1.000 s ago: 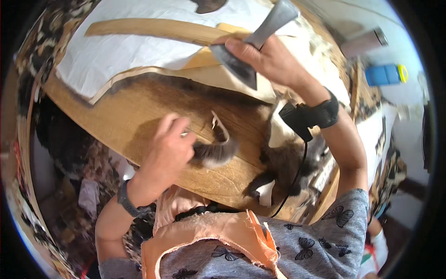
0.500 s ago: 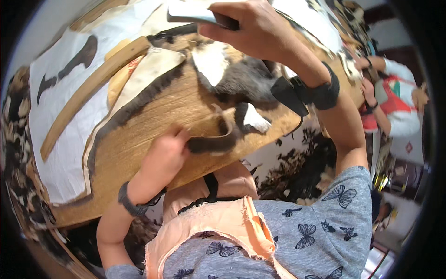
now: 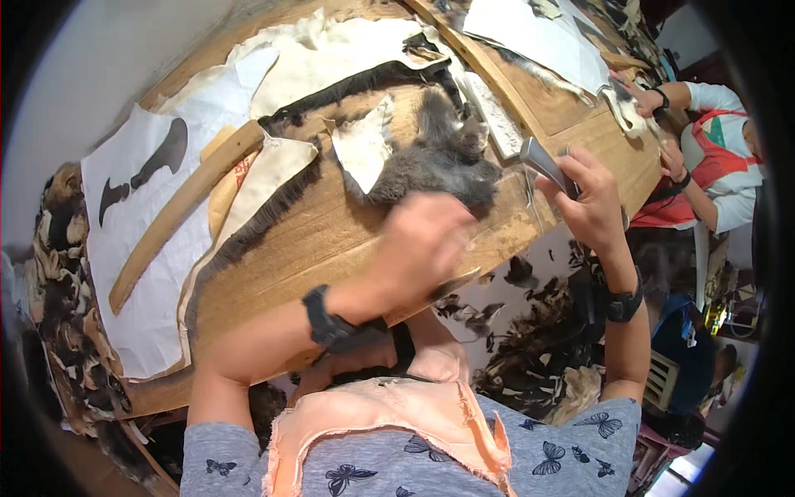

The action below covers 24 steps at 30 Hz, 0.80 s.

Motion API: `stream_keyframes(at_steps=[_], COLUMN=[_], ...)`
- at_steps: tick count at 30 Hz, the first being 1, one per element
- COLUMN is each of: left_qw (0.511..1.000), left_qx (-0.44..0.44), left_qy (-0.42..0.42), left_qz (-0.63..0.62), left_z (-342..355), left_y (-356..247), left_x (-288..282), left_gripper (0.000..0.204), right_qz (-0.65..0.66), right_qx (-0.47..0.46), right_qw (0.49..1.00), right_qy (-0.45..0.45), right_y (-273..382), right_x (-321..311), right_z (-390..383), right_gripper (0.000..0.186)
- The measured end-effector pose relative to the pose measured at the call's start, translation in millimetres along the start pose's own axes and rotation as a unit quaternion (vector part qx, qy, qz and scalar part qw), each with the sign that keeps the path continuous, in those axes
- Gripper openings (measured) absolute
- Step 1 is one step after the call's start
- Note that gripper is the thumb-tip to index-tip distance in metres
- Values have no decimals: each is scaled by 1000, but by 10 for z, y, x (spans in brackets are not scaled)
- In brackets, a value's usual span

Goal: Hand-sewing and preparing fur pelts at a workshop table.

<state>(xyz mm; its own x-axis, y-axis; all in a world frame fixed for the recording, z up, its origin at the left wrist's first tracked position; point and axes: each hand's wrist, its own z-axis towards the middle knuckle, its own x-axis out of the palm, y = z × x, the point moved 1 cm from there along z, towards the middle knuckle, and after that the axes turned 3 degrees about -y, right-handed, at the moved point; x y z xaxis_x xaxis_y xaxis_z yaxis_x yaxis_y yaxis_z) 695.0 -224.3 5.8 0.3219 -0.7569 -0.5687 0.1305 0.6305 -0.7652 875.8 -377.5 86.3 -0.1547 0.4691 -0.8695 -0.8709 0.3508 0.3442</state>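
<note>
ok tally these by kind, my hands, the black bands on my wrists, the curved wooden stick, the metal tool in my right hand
Left hand and right hand: 2
Black wristbands: 2
Curved wooden stick: 1
Metal tool: 1
Total: 6

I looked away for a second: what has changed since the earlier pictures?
The left hand has swung right, to just in front of the grey fur; blur hides whether it still grips the fur strip it held. The right hand has moved right and lower in the view, still holding the metal tool. The curved wooden stick still lies across the white sheet.
</note>
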Motion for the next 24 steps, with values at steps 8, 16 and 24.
stream_keyframes(at_steps=[8,16,24], left_qw=[935,994,973], left_qx=[-354,-96,-175], left_qy=[-18,56,57], left_qz=[31,1,138], left_z=[257,-197,-857], left_y=[408,480,226], left_x=[-456,-938,-1108], left_gripper=[41,18,45], right_qz=[90,63,66], right_qx=[96,34,15], right_qw=[991,994,993], right_qy=[27,78,99], right_y=[-129,35,234], right_x=[288,558,1355], right_z=[135,449,708], right_gripper=[21,25,25])
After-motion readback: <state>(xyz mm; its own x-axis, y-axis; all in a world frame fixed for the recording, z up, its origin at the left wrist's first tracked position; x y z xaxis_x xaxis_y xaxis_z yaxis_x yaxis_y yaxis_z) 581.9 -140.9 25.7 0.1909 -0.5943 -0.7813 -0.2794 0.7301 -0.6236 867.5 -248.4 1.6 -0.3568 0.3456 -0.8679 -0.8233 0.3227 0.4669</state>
